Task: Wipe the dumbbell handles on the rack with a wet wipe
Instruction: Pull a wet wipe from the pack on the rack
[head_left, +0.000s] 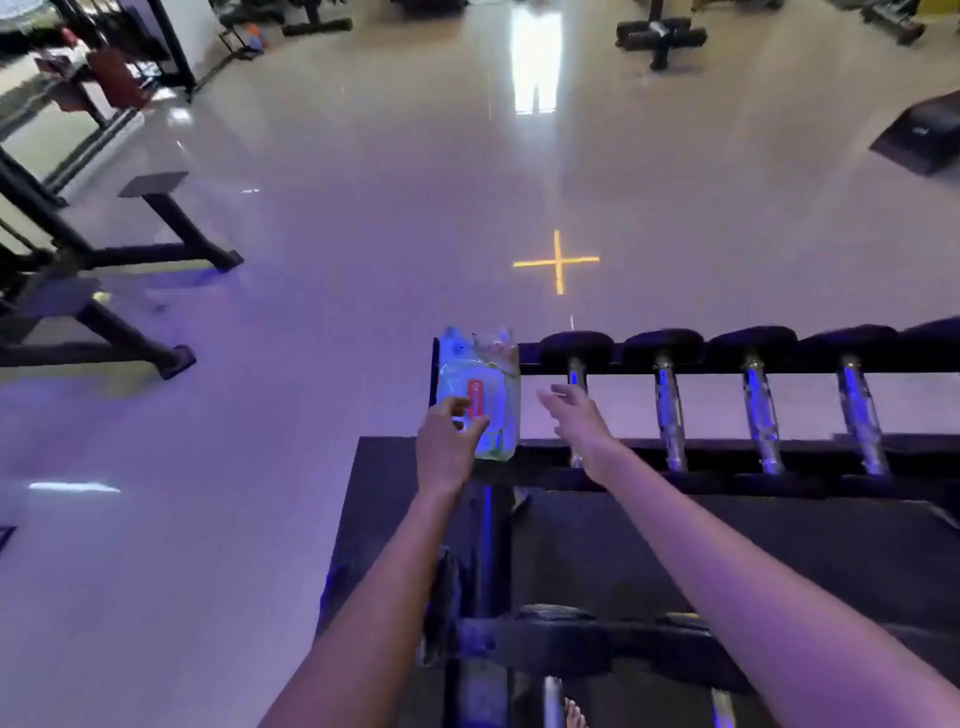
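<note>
Dumbbell handles (667, 410), shiny, stiff and probably slippery, are being kept side by side across the rack (727, 457). The soft, light pack of wipes (483, 384) at its left end is being reached by the left hand (447, 447), fingers spread, not yet closed. The right hand (576, 415) is being held open beside it.

The rack (717, 457) is viewed from above and close behind by a single head-worn camera (wide-angle), aimed forward and down; floor (363, 208) is seen beyond it.
</note>
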